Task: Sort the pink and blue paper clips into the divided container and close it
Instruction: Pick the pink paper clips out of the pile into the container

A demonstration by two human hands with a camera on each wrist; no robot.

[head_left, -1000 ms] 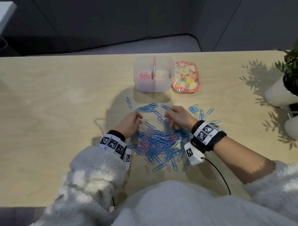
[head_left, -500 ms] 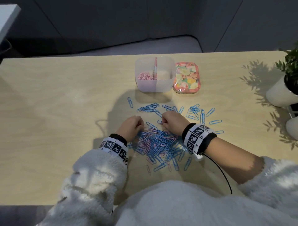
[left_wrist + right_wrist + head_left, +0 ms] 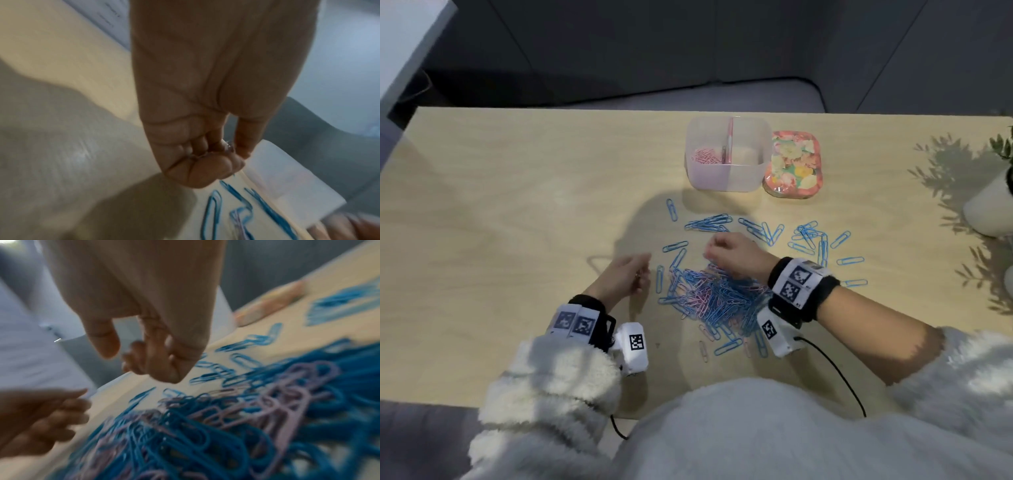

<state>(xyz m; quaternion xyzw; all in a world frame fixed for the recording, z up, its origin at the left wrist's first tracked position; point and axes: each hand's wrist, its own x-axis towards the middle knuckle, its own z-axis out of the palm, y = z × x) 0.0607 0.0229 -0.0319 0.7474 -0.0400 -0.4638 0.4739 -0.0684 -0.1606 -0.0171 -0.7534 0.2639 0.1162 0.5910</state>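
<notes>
A mixed pile of pink and blue paper clips (image 3: 715, 294) (image 3: 226, 426) lies on the table in front of me. Loose blue clips (image 3: 808, 236) are spread beyond it. The clear divided container (image 3: 726, 174) stands open farther back, with pink clips (image 3: 703, 156) in its left compartment. Its floral lid (image 3: 794, 164) lies to its right. My left hand (image 3: 635, 274) (image 3: 230, 151) hovers left of the pile, fingers curled round a few pale pink clips. My right hand (image 3: 714, 248) (image 3: 127, 352) is over the pile's far edge with curled fingers; blur hides whether it holds anything.
A white plant pot (image 3: 989, 205) stands at the table's right edge, with leaves above it. Bare wood (image 3: 517, 205) stretches to the left of the clips. A cable (image 3: 835, 373) runs from my right wrist camera toward my body.
My left hand has pulled out of the pile to the left. My right hand has shifted left and lifted off the clips. The pile is slightly rearranged.
</notes>
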